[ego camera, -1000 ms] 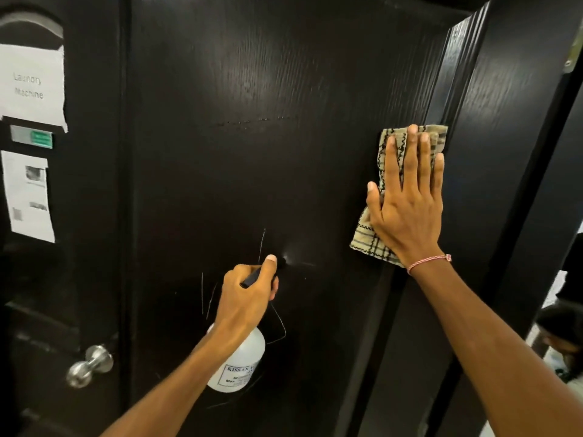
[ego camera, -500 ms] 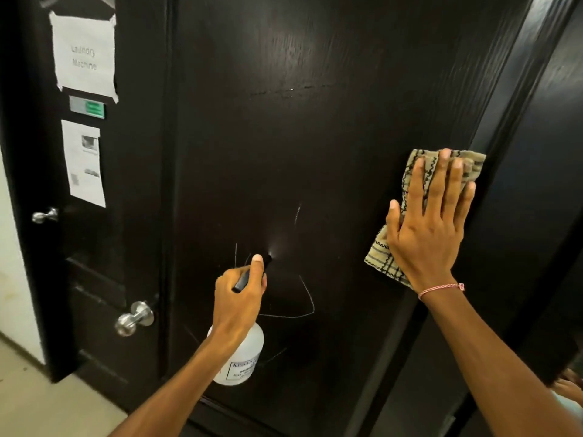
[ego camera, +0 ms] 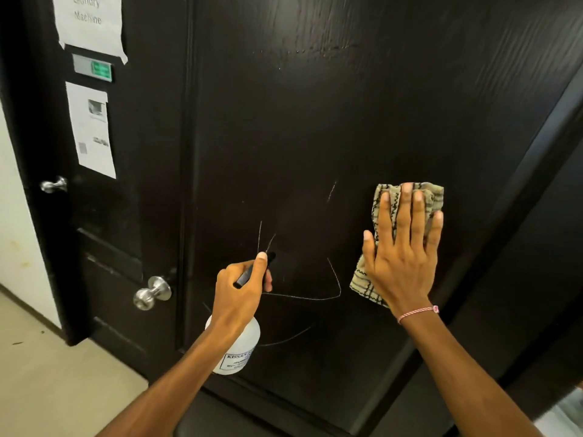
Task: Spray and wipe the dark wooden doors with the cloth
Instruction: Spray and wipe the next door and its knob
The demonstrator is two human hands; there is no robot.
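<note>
- Since half a second ago, the right hand (ego camera: 403,263) and the cloth (ego camera: 433,197) have slid down and inward from the far edge of the door (ego camera: 315,121), closer to the knob (ego camera: 152,292); the left hand has kept its place.
- That right hand lies flat, fingers straight and slightly spread, pressing the checked cloth against the door, far to the right of the knob and a little above it.
- The left hand (ego camera: 236,298) is curled round the black head of the spray bottle (ego camera: 239,345), one fingertip at the nozzle, just right of the knob; the white body hangs below the fist.
- Thin pale scratches (ego camera: 315,298) cross the dark wood grain between the nozzle and the cloth, right of the knob.
- A pink bracelet (ego camera: 418,312) sits on the right wrist.
- The knob belongs to a narrower door (ego camera: 126,216) with raised panels.
- High above the knob, two paper notices (ego camera: 91,130) are stuck up, with a green plate (ego camera: 94,68) between them.
- A second knob (ego camera: 53,185) shows up and left of the first.
- Pale floor (ego camera: 47,389) lies below the knob, and a light wall (ego camera: 12,216) stands to its left.
</note>
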